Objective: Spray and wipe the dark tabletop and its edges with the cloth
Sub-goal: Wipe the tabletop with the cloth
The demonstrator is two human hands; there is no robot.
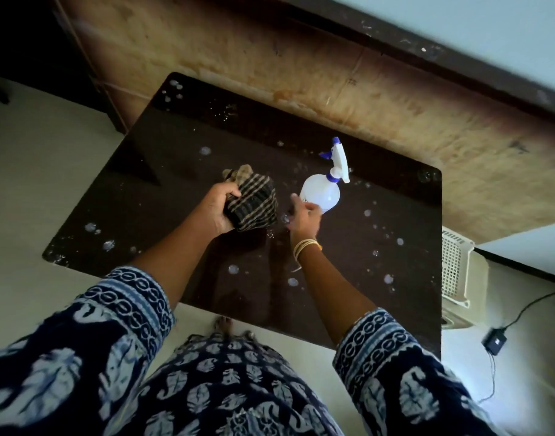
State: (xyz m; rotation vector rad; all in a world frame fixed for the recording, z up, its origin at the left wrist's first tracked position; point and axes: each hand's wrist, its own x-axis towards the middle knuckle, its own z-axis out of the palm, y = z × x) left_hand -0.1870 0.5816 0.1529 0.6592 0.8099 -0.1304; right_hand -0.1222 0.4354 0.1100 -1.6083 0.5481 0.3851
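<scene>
At frame centre, the left hand (218,209) grips the bunched striped brown cloth (252,201) over the droplet-speckled dark tabletop (181,146). The right hand (304,215), blurred, touches the standing white plastic spray bottle (325,191); whether it grasps, I cannot tell. 1 clumsy knock could topple the bottle.

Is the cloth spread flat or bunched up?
Bunched: the checked cloth is a wad gripped by the left hand above the tabletop.

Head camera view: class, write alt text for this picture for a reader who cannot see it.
A person stands over a dark tabletop dotted with spray droplets, the left hand gripping a bunched checked cloth. The blurred right hand is at the base of a white spray bottle with a blue nozzle, standing on the table.
</scene>
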